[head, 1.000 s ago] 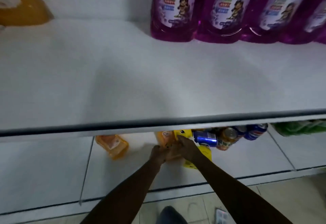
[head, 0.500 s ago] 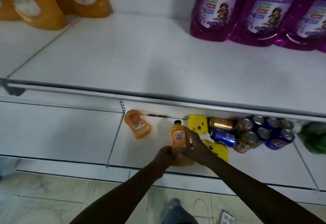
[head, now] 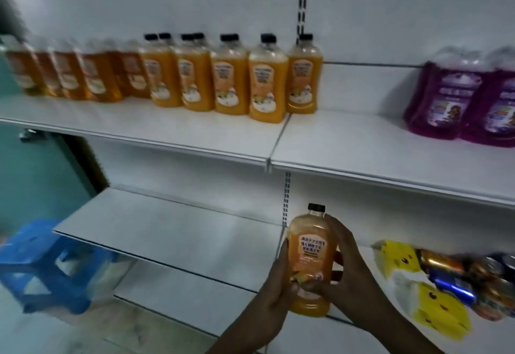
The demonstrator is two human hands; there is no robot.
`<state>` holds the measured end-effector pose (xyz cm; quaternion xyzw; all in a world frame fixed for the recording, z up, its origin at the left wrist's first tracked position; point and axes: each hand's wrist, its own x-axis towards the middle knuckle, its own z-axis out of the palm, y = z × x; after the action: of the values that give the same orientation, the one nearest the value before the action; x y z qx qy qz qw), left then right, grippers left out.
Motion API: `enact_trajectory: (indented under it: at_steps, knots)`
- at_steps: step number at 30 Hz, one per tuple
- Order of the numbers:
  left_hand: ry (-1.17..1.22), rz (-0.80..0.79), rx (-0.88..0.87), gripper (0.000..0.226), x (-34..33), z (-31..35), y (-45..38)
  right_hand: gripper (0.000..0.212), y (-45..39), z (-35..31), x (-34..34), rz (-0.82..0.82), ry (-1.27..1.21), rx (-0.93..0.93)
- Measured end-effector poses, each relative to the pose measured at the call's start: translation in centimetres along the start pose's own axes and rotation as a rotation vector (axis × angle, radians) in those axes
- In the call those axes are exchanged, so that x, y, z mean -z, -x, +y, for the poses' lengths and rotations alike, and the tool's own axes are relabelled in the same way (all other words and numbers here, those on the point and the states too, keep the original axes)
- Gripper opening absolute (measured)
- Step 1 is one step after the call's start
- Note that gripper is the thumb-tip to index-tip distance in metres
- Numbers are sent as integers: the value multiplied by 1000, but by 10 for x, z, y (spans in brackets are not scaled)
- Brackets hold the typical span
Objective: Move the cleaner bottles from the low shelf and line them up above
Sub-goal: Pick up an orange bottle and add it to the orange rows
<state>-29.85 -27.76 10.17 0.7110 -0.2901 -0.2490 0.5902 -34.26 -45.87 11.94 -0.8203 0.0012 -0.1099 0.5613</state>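
A clear plastic bottle with a black cap [head: 310, 259], filled with orange liquid almost to the neck, stands upright between both hands in front of the white metal lower shelf [head: 172, 231]. The left hand [head: 274, 295] wraps it from the left, with the thumb lying along the left edge of the label. The right hand [head: 348, 264] wraps it from the right; its fingers [head: 338, 260] curl behind and around the body, and the thumb presses across the lower front. The bottle is held in the air and does not touch any shelf.

On the white upper shelf [head: 195, 131], a row of the same orange bottles [head: 231, 75] stands upright, all full. Far right on that shelf stand 2 purple refill pouches [head: 459, 97], filled with purple liquid. At the right of the lower shelf lie yellow packs [head: 429, 300] and lying drink cans [head: 457, 278]. A blue plastic stool [head: 47, 267] stands at the near left.
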Motion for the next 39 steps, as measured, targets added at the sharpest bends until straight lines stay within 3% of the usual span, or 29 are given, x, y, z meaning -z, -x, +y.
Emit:
enact_trajectory:
  at_steps: [3, 6, 9, 20, 24, 27, 34, 39]
  knots:
    - [-79, 14, -105, 78, 33, 33, 24, 111, -12, -53, -20, -19, 10, 97]
    - [-207, 134, -209, 96, 65, 59, 42, 107, -22, -102, -39, -43, 33, 192]
    - [-170, 236, -261, 105, 90, 77, 57, 106, -32, -144, -57, -74, 74, 272]
    - [-218, 466, -425, 93, 169, 125, 66, 104, -98, -228, -99, -103, 213, 565]
    - [-284, 428, -421, 94, 180, 143, 36, 105, -126, -238, -80, -70, 281, 619]
    - [-346, 311, -438, 104, 183, 154, -10, 103, -143, -228, -47, 22, 307, 592]
    - [-391, -21, -436, 110, 148, 175, -123, 102, -166, -175, 37, 264, 298, 375]
    - [-610, 81, -422, 95, 142, 160, -154, 91, -193, -152, 66, 325, 417, 334]
